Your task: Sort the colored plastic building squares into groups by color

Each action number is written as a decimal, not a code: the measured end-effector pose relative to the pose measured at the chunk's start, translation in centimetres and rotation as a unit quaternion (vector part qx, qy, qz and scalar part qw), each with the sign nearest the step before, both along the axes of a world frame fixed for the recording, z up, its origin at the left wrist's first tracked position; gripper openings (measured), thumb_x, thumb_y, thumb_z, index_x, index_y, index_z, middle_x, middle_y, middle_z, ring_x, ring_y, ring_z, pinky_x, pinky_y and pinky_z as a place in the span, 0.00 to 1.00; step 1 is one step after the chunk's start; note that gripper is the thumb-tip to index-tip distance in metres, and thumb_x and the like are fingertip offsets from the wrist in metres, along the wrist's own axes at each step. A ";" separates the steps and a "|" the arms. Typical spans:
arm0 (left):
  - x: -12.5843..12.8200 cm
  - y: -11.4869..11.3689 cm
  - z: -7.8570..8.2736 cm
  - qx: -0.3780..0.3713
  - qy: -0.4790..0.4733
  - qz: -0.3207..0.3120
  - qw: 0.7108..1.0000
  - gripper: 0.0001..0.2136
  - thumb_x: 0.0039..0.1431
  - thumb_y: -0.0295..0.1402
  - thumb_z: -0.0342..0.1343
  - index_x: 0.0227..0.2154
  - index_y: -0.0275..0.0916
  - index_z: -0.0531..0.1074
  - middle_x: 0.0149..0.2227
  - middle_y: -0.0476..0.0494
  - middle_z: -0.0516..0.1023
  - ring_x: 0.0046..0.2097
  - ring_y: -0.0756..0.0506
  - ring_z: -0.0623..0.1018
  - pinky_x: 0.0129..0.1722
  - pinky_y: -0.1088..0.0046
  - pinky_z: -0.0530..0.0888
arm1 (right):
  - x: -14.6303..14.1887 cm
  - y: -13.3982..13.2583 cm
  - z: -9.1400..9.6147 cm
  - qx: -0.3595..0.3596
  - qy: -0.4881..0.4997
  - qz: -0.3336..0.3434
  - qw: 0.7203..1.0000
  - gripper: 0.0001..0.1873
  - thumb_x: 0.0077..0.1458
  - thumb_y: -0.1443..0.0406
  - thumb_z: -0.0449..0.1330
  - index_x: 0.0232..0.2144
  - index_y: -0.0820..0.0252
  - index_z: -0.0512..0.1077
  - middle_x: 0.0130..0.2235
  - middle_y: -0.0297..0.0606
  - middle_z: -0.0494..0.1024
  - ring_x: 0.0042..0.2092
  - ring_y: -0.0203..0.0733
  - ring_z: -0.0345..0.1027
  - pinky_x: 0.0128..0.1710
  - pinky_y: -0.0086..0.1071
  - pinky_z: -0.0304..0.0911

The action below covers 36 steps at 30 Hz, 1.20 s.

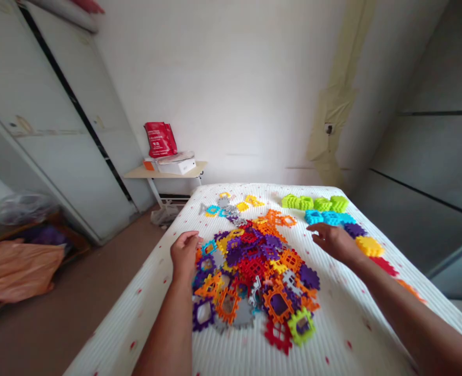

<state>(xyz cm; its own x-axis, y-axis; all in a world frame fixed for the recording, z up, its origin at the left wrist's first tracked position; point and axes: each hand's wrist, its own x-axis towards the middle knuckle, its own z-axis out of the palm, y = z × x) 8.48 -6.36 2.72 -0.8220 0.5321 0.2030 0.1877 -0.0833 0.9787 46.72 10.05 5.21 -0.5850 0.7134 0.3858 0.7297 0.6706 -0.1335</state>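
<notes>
A heap of flat interlocking plastic pieces in purple, orange, red, yellow and grey covers the middle of the padded surface. At the heap's left edge is my left hand, its fingers curled in beside a cyan frame piece; anything inside them is hidden. To the right of the heap, my right hand hovers with fingers stretched forward and thumb apart, nothing visible in it. Just beyond it stand blue stacked pieces. A lime-green piece lies at the heap's near right corner.
Sorted stacks line the right side: green, purple, yellow, red and orange. Loose grey, cyan and yellow pieces lie behind the heap. A side table with a red bag stands back left.
</notes>
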 end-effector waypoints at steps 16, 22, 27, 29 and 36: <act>-1.1 -2.0 0.7 -0.137 0.184 -0.159 0.960 0.08 0.42 0.37 0.57 0.25 0.39 0.75 0.41 0.43 0.76 0.45 0.42 0.73 0.45 0.67 0.69 | -1.1 -2.6 -5.1 -0.061 0.024 0.027 0.997 0.16 0.55 0.62 0.46 0.34 0.56 0.73 0.37 0.38 0.77 0.36 0.39 0.72 0.35 0.30 0.65; -0.1 -3.1 1.2 -0.168 0.232 -0.253 0.924 0.08 0.40 0.32 0.59 0.27 0.41 0.78 0.52 0.42 0.70 0.53 0.40 0.68 0.56 0.61 0.61 | -1.2 -2.5 -5.2 -0.064 0.029 0.021 0.997 0.15 0.55 0.62 0.47 0.34 0.55 0.74 0.37 0.37 0.77 0.36 0.39 0.71 0.36 0.30 0.64; 0.8 -2.9 0.8 -0.206 0.261 -0.281 0.900 0.12 0.37 0.29 0.61 0.29 0.46 0.79 0.56 0.46 0.66 0.58 0.38 0.64 0.57 0.60 0.59 | -1.1 -2.4 -5.4 -0.058 0.027 0.021 0.998 0.15 0.55 0.62 0.47 0.34 0.55 0.74 0.37 0.36 0.77 0.36 0.38 0.71 0.35 0.28 0.64; 1.1 -2.6 0.6 -0.215 0.272 -0.271 0.898 0.16 0.36 0.27 0.61 0.32 0.48 0.79 0.56 0.46 0.66 0.58 0.37 0.63 0.58 0.57 0.58 | -1.1 -2.4 -5.5 -0.057 0.027 0.018 0.998 0.15 0.55 0.62 0.47 0.34 0.54 0.74 0.37 0.36 0.77 0.36 0.38 0.71 0.35 0.28 0.64; 0.5 -1.9 0.1 -0.182 0.302 -0.201 0.914 0.21 0.45 0.29 0.55 0.45 0.43 0.73 0.54 0.43 0.68 0.56 0.43 0.66 0.57 0.65 0.61 | -1.1 -2.4 -5.3 -0.066 0.024 0.023 0.997 0.15 0.55 0.62 0.47 0.34 0.56 0.73 0.37 0.37 0.77 0.37 0.39 0.71 0.36 0.29 0.64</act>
<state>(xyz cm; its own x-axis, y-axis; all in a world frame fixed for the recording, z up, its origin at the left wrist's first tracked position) 8.98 -8.30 2.86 -0.3410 0.8896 0.3038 0.7290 0.0461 0.6830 45.61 7.63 -0.05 -0.6017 0.7319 0.3198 0.6884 0.6783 -0.2571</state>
